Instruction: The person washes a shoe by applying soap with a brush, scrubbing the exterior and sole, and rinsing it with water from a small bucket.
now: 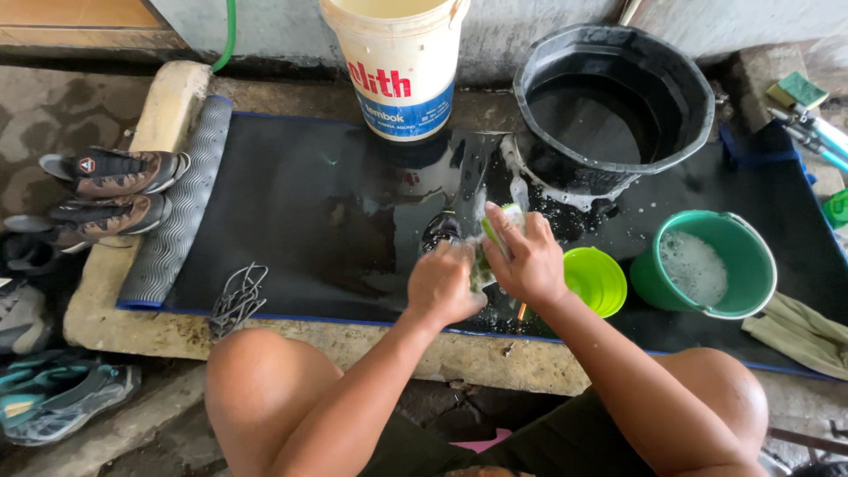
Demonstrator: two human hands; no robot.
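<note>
Head view: both hands meet on the wet black mat (309, 212). The left hand (444, 284) presses a dark shoe (442, 231), the right hand (527, 258) grips a green brush (495, 231). The green bucket (742, 291) holds foamy water, the black tub (698, 115) dark water.

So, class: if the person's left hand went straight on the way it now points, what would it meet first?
The left hand points up and away; past the dark shoe it grips, it would probably first meet the white bucket, though depth is unclear.

A dark shoe (442, 231) is gripped by the left hand (444, 284) and scrubbed with a brush (497, 231) held in the right hand (528, 259) on the wet mat (309, 212).
</note>
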